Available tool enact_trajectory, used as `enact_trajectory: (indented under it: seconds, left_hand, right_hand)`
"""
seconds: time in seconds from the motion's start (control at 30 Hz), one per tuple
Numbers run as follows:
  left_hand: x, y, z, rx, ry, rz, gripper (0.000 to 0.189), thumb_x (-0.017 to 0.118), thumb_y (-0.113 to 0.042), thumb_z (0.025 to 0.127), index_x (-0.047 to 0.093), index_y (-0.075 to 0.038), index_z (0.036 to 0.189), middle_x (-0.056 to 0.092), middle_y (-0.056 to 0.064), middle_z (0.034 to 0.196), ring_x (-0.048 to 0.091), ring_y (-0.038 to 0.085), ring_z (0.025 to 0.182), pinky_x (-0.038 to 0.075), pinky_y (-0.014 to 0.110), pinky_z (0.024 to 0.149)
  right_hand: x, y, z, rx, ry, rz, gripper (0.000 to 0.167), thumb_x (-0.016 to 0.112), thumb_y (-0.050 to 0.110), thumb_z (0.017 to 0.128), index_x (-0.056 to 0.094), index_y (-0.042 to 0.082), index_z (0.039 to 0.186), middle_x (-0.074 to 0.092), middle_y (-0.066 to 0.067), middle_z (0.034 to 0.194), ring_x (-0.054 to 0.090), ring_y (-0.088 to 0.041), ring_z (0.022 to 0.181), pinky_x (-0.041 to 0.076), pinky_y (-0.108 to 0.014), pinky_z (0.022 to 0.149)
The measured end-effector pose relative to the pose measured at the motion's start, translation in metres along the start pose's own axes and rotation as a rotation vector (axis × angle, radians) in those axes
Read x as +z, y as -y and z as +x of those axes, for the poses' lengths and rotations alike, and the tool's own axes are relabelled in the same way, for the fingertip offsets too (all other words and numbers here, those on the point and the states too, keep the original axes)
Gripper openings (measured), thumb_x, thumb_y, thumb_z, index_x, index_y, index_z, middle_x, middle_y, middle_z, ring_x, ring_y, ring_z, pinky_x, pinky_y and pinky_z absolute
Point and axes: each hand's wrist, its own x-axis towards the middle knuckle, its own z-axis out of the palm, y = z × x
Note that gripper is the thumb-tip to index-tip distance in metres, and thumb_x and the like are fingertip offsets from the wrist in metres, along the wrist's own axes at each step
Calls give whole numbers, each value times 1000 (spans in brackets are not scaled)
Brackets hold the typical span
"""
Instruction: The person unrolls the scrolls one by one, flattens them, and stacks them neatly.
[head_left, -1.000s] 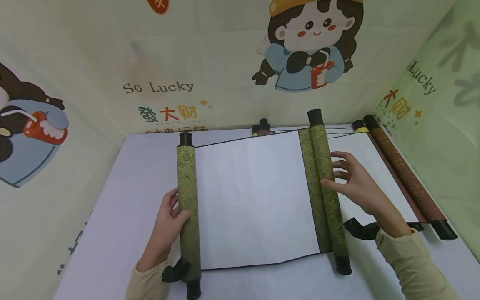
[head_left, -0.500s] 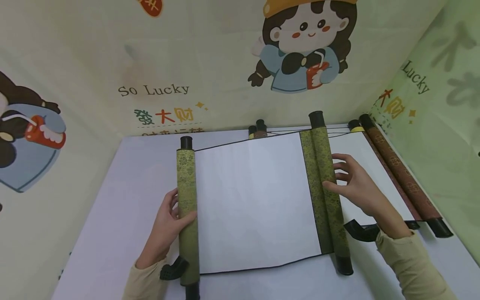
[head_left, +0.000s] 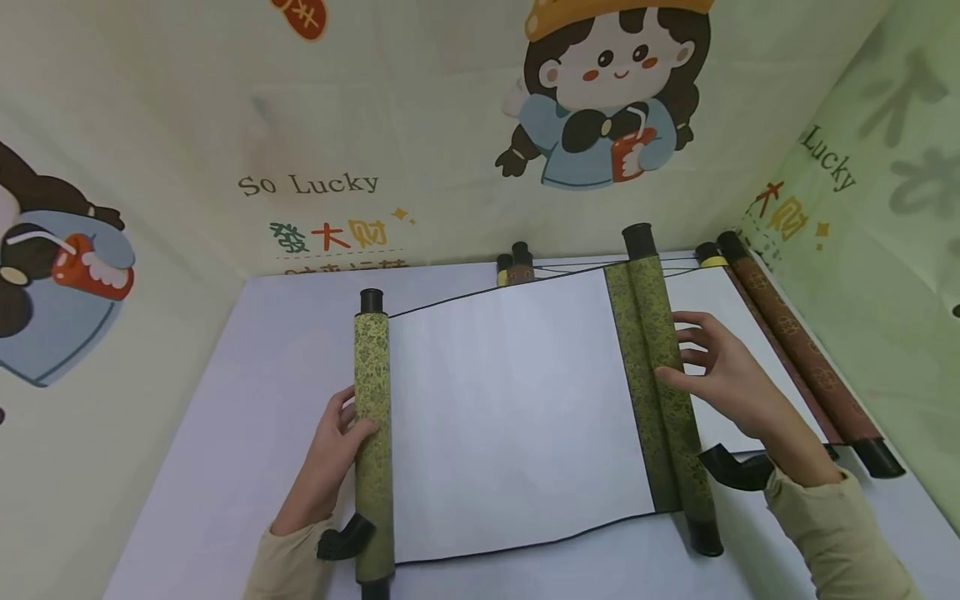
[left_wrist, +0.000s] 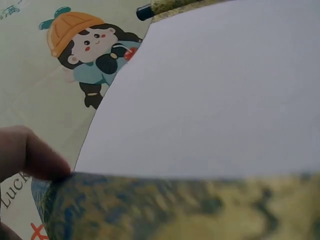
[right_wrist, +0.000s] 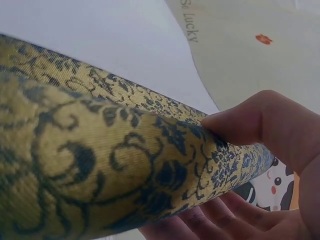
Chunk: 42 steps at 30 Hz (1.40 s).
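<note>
A hanging scroll lies partly unrolled between my hands, its blank white paper (head_left: 517, 417) stretched across the middle of the head view. My left hand (head_left: 330, 454) grips the left roller (head_left: 372, 483), thumb on top and fingers behind. The right roller (head_left: 651, 292) is held by my right hand (head_left: 723, 375). Both rollers are wrapped in green-gold floral brocade with black end knobs. In the right wrist view the thumb (right_wrist: 250, 120) presses the brocade from above, with the fingers (right_wrist: 215, 220) curled underneath. A fingertip (left_wrist: 50, 162) bends over the roller's edge in the left wrist view.
To the right, a second scroll with a brown roller (head_left: 813, 350) lies partly unrolled, overlapped by the held one. Its other roller ends (head_left: 522, 267) show at the back. A cloth wall (head_left: 442, 192) with cartoon prints borders the white table (head_left: 247, 400). Black straps or mounts (head_left: 347, 537) sit at both wrists.
The left roller has come slightly nearer to me and the right roller has shifted a little to the right. The white paper between them looks slightly wider. Both grips are unchanged.
</note>
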Motion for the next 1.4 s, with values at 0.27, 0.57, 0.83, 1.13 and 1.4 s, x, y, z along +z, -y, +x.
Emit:
enact_trajectory:
  seconds: [0.27,0.57,0.83,1.13,1.4]
  left_hand:
    - [-3,8,5,21,-24,-22,80,74,-27,90,25,-10,151,45,15,144,59,23,114,51,31,85]
    - [-9,3,-3,56,-29,-12,69,61,-18,98,25,-7,156,41,16,152,49,28,128,49,21,87]
    - [-12,-8,-7,74,-54,-46,60,60,-12,96,36,-6,151,43,15,147,52,24,126,50,22,85]
    - [-10,-20,-10,90,-10,-178,53,47,-9,99,32,-9,151,49,18,142,61,11,108,51,26,87]
    - [-7,-23,-6,82,4,-189,56,49,-8,98,32,-10,151,49,16,143,60,12,109,51,26,89]
  right_hand:
    - [-6,-4,1,-6,-16,-19,76,71,11,92,26,4,153,45,-26,140,54,-15,108,50,-16,72]
    - [-13,-13,-4,-13,-32,-52,77,71,10,92,26,-1,153,41,-33,140,46,-54,121,44,-11,73]
    - [-21,-16,-7,-10,-24,-87,76,70,16,93,25,-1,153,40,-34,141,48,-55,119,46,-13,74]
    - [-37,-19,-12,-30,-72,-116,77,70,13,93,24,-3,153,37,-34,142,47,-54,117,41,-4,71]
    - [-46,-24,-10,-19,-80,-129,75,71,14,93,27,-2,152,33,-28,147,50,3,104,44,-5,71]
